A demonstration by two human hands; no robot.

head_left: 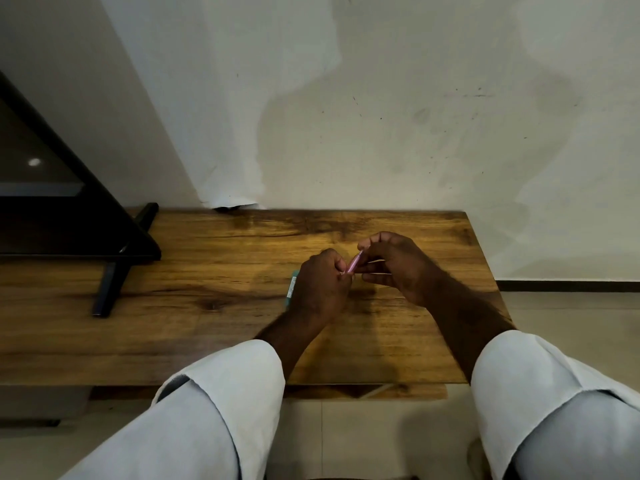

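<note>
A small pink tube-like object [355, 262] is held between both hands above the wooden table [207, 271]. My left hand [322, 289] grips its lower end with curled fingers. My right hand [394, 265] pinches its upper end between thumb and fingertips. A teal object with a white label [292, 287] lies on the table, mostly hidden behind my left hand.
A dark screen on a black stand [110, 258] occupies the table's left part. A white wall [381, 116] runs along the table's far edge. The table's right edge [485, 271] drops to a tiled floor. White sleeves cover both forearms.
</note>
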